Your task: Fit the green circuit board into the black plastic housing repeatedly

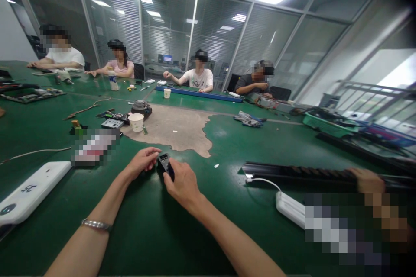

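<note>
A small black device [163, 162] rests on the green table [152, 229] right in front of me. My right hand [182, 181] wraps its fingers round the device's near end, thumb on its side. My left hand [143, 161] lies just left of the device with curled fingers whose tips touch its left edge. A metal bracelet [96, 224] circles my left wrist.
A white power strip [30, 190] lies at the left, a white box with cable [289, 207] at the right behind a long black rail [292, 172] that another person's hand [368, 180] touches. Paper cup [137, 122], tools and several seated people lie beyond.
</note>
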Motion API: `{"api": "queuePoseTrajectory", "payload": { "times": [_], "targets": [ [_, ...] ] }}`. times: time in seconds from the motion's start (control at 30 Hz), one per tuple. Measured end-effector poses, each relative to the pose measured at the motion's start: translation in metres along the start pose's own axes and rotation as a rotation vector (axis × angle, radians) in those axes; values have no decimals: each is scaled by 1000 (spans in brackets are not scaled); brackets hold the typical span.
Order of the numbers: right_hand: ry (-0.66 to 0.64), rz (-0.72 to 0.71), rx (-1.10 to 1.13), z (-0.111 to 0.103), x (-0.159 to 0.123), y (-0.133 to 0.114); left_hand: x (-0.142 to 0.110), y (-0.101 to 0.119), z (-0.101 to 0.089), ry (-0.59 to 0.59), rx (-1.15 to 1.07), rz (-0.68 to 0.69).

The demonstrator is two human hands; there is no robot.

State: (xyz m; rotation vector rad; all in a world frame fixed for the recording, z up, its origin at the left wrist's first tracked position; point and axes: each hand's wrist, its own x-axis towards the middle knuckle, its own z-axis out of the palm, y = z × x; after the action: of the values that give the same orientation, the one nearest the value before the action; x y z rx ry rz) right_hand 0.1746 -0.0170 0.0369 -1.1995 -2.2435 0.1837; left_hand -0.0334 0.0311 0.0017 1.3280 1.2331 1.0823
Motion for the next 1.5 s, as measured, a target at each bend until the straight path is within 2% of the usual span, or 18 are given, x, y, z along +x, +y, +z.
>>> {"api": "queuePoseTrajectory", "payload": {
  "times": [0.17, 0.3, 0.37, 0.5, 0.63, 0.8, 1.0, 1.2, 1.3, 1.4, 1.5],
  "targets": [
    [72, 46, 56, -24, 16, -4, -1, 0, 0, 22, -30, -10],
    [164, 61, 69, -43, 20, 15, -2, 1, -1, 13, -51, -13],
    [184, 108, 51, -44, 16, 31, -1, 2, -1, 9, -59, -19],
    [159, 183, 21, -31, 1, 59, 0, 1, -2, 2, -72, -34],
    [131, 201, 20, -21, -14, 70, 1, 3, 0, -3, -54, -58],
    [122, 127, 43, -21, -24, 70, 0, 9, 4, -21, -3, -86],
    [116, 127, 62, -20, -24, 73, 1, 12, 4, -16, -24, -95],
    [140, 210, 160, -21, -15, 75, -2, 15, 3, -22, -45, -85],
    [172, 249, 271, -28, -3, 65, -2, 14, 3, -16, -51, -78],
    [169, 190, 345, -37, 10, 46, -1, 12, 2, -5, -71, -66],
    [140, 115, 324, -39, 21, 25, 0, 10, 1, 24, -107, -55]
  ]
}}
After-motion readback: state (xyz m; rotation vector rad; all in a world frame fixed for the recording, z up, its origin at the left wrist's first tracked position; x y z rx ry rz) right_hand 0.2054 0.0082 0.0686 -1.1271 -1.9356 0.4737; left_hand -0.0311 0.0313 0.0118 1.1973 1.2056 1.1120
